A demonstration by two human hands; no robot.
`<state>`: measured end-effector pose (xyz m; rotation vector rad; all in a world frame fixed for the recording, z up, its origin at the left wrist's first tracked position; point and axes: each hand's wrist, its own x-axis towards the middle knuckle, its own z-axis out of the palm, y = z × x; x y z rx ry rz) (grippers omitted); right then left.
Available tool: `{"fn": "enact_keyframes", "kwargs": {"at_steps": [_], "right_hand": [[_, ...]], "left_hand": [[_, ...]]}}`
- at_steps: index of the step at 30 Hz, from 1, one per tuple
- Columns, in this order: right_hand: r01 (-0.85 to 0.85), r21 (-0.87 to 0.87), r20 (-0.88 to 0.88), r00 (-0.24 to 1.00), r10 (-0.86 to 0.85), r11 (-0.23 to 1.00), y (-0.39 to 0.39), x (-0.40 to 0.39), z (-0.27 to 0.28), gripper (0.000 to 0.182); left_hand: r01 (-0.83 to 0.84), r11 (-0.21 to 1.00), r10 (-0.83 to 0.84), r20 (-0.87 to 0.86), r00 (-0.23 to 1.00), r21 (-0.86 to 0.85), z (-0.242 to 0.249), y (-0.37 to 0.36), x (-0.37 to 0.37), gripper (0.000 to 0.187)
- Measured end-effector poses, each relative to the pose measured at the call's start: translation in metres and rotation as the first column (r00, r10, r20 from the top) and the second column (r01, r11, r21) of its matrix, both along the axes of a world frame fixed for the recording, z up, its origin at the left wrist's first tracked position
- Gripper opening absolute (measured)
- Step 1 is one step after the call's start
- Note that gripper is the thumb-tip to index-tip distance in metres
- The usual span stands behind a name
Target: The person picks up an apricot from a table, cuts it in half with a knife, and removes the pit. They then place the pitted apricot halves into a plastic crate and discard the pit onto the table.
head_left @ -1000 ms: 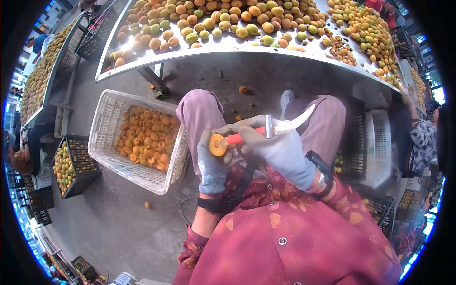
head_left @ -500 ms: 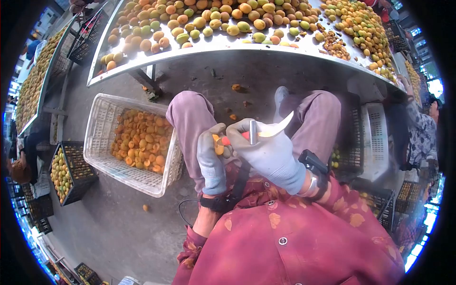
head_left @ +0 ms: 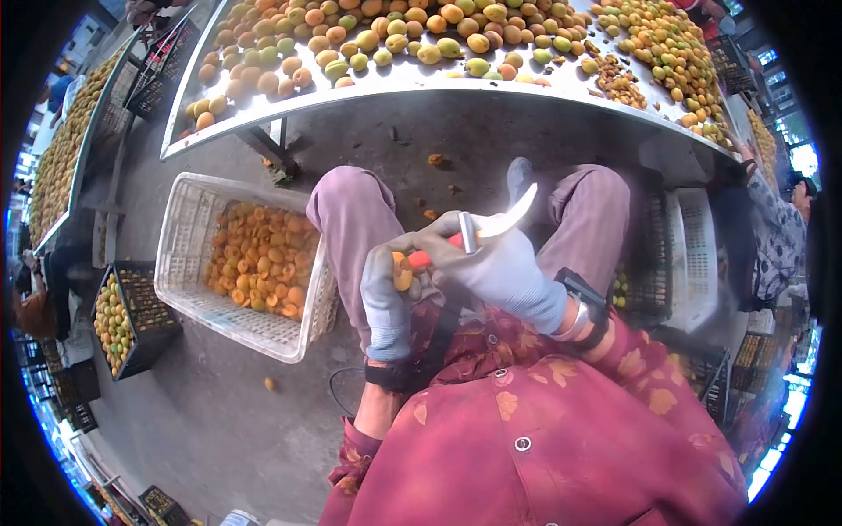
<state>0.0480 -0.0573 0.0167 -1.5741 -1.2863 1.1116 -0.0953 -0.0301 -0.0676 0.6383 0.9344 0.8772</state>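
Observation:
My left hand (head_left: 386,298), in a grey-white glove, is closed around a cut orange apricot (head_left: 402,273); part of the fruit is hidden by the fingers. Close beside it, my gloved right hand (head_left: 500,276) grips a knife (head_left: 513,213) with a red handle. The curved, pale blade points up and to the right, away from the apricot, and a metal collar shows above my fingers. The handle's red end lies right by the fruit. Both hands are above my lap, between the knees.
A white crate (head_left: 237,329) with apricot halves (head_left: 263,263) stands on the floor to the left. Ahead is a metal table (head_left: 368,94) heaped with whole apricots (head_left: 430,54). Black crates (head_left: 132,337) stand on both sides. Another person (head_left: 776,232) is at the far right.
My right hand has shifted slightly, with the knife's blade turned and its tip higher. My left hand has curled more and moved a little left with the apricot.

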Motion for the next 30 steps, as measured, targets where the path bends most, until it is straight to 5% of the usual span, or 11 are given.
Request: {"fn": "enact_keyframes", "kwargs": {"at_steps": [5,13,16,18,19,22,24,26,30], "right_hand": [[0.057,-0.186,-0.424,0.896,-0.132,0.981,-0.004,0.009,-0.007,0.022],[0.08,-0.06,-0.502,0.859,-0.099,0.995,-0.011,0.011,-0.036,0.026],[0.109,-0.189,-0.593,0.78,-0.202,0.976,-0.014,0.008,-0.045,0.029],[-0.042,-0.078,-0.807,0.59,-0.038,0.996,-0.012,0.004,-0.055,0.03],[-0.003,-0.117,-0.853,0.513,-0.099,0.993,-0.015,-0.003,-0.053,0.03],[0.104,-0.131,-0.758,0.631,-0.167,0.986,-0.018,-0.008,-0.037,0.029],[0.045,-0.065,-0.796,0.601,-0.079,0.997,-0.015,0.0,-0.029,0.026],[0.148,-0.036,-0.627,0.767,-0.138,0.988,-0.015,0.003,-0.022,0.023],[0.102,0.041,-0.416,0.906,-0.075,0.994,-0.017,0.004,-0.012,0.029]], "left_hand": [[0.03,0.998,-0.024,0.098,0.995,-0.061,0.005,0.008,-0.008,0.051],[0.022,0.968,0.036,0.227,0.973,-0.25,0.0,0.014,-0.019,0.058],[0.078,0.968,-0.014,0.262,0.965,-0.237,0.003,0.015,-0.024,0.06],[0.071,0.962,0.025,0.345,0.938,-0.263,0.007,0.013,-0.024,0.062],[0.07,0.962,0.026,0.344,0.939,-0.263,0.007,0.013,-0.023,0.062],[0.077,0.931,0.048,0.328,0.943,-0.358,0.007,0.015,-0.023,0.064],[0.072,0.945,0.044,0.343,0.938,-0.318,0.005,0.016,-0.018,0.067],[0.092,0.928,0.053,0.371,0.927,-0.362,0.003,0.018,-0.018,0.072],[0.06,0.953,0.04,0.324,0.945,-0.295,0.013,0.017,-0.013,0.078]]}}
